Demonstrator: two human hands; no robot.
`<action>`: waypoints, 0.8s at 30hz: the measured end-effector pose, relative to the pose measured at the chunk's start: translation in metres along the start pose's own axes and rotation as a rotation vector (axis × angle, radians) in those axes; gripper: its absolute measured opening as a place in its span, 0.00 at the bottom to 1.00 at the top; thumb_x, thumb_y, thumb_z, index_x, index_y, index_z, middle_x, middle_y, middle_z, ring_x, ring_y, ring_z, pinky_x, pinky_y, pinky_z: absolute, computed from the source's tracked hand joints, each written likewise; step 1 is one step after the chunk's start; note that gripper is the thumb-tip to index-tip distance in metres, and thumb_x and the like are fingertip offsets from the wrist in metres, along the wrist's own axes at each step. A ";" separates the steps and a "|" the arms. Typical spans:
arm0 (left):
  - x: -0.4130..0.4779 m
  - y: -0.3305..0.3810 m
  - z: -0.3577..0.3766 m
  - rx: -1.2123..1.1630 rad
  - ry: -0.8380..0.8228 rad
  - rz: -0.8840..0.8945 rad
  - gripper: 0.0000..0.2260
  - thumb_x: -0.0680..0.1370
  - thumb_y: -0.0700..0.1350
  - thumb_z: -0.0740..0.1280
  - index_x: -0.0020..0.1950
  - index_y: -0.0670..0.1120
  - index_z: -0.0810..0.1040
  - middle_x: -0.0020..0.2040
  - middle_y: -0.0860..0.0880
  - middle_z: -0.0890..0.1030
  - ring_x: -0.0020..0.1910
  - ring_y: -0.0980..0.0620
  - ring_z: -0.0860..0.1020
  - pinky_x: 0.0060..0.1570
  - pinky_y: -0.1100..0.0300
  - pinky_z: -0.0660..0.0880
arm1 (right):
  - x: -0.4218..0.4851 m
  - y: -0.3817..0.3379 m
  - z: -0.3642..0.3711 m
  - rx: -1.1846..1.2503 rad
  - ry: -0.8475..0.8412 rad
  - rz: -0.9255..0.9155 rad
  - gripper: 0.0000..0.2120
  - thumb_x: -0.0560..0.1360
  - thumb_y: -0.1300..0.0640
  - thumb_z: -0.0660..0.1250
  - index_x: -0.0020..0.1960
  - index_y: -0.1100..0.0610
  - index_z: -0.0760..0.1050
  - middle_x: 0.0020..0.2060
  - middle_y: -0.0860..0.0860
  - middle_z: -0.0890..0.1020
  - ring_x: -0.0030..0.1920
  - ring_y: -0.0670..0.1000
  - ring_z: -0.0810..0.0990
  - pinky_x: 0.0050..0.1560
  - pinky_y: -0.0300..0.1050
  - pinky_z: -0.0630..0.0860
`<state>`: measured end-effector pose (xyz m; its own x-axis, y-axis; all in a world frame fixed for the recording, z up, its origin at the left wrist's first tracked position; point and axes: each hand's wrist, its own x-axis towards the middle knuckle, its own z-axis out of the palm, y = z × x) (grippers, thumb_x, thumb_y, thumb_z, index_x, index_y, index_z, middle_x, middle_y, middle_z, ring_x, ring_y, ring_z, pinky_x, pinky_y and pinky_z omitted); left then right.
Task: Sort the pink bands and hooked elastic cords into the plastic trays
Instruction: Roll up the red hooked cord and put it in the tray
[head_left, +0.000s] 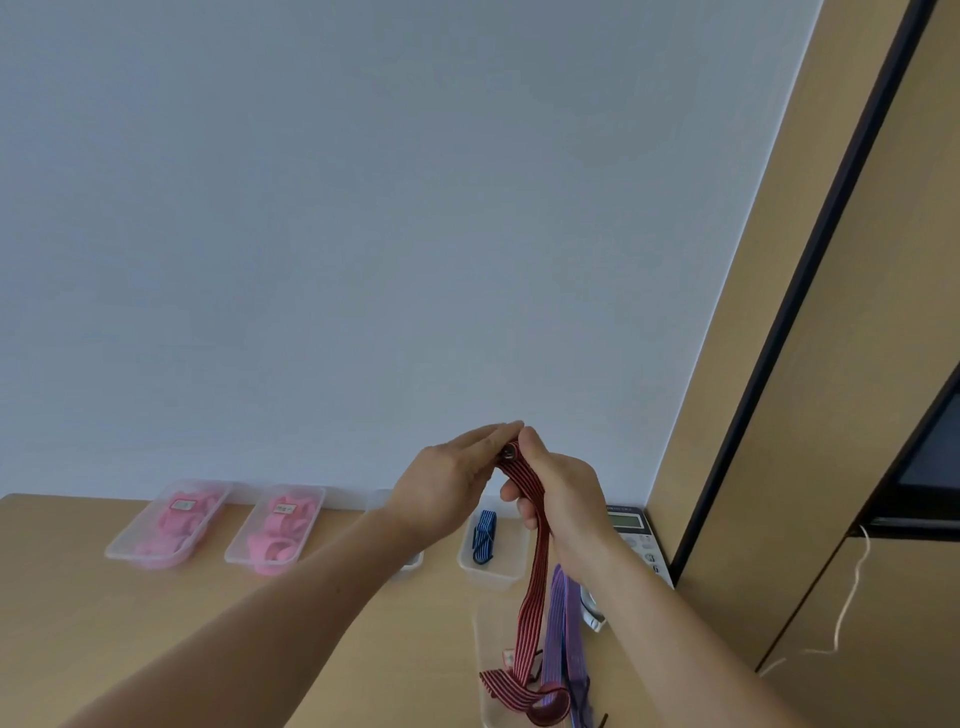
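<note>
My right hand (558, 493) grips the top of a red striped elastic cord (537, 577), which hangs down into a clear tray (485, 639) at the near right. My left hand (447, 488) pinches the cord's top end by its dark hook with nearly straight fingers. A purple striped cord (563, 629) hangs beside the red one, its upper end hidden behind my right wrist. Two clear trays (169, 522) (278, 527) at the far left hold pink bands. Another tray (493, 545) behind my hands holds a blue striped cord (484, 535).
A wooden table (208, 623) runs along a white wall. A calculator (636, 535) lies at the far right corner beside a wooden cabinet (831, 467). A further clear tray (410, 561) is mostly hidden under my left forearm. A white string (852, 587) hangs off the cabinet.
</note>
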<state>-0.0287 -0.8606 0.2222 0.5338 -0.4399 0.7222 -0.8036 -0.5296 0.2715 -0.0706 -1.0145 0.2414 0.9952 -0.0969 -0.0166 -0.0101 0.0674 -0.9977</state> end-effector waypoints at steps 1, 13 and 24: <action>0.001 -0.001 0.000 -0.007 0.005 -0.006 0.22 0.79 0.32 0.62 0.72 0.45 0.72 0.66 0.49 0.78 0.45 0.57 0.79 0.46 0.61 0.78 | 0.000 0.001 0.000 0.018 -0.003 -0.011 0.23 0.77 0.39 0.65 0.45 0.60 0.84 0.33 0.55 0.84 0.27 0.49 0.73 0.28 0.40 0.70; 0.018 0.017 -0.008 -1.111 -0.156 -0.750 0.16 0.78 0.51 0.65 0.53 0.40 0.82 0.51 0.37 0.80 0.51 0.39 0.78 0.63 0.42 0.74 | -0.002 0.009 -0.002 0.002 -0.011 -0.111 0.14 0.78 0.49 0.68 0.43 0.59 0.82 0.30 0.55 0.81 0.30 0.49 0.76 0.33 0.41 0.73; 0.016 0.016 -0.005 -0.764 -0.058 -0.557 0.07 0.81 0.41 0.66 0.56 0.48 0.81 0.46 0.47 0.85 0.44 0.52 0.81 0.49 0.59 0.79 | -0.004 0.005 -0.004 -0.101 0.095 0.025 0.22 0.76 0.41 0.67 0.39 0.61 0.79 0.27 0.53 0.81 0.23 0.49 0.73 0.25 0.40 0.70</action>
<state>-0.0338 -0.8726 0.2414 0.8883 -0.3129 0.3361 -0.3731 -0.0654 0.9255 -0.0750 -1.0180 0.2362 0.9808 -0.1901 -0.0432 -0.0496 -0.0289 -0.9984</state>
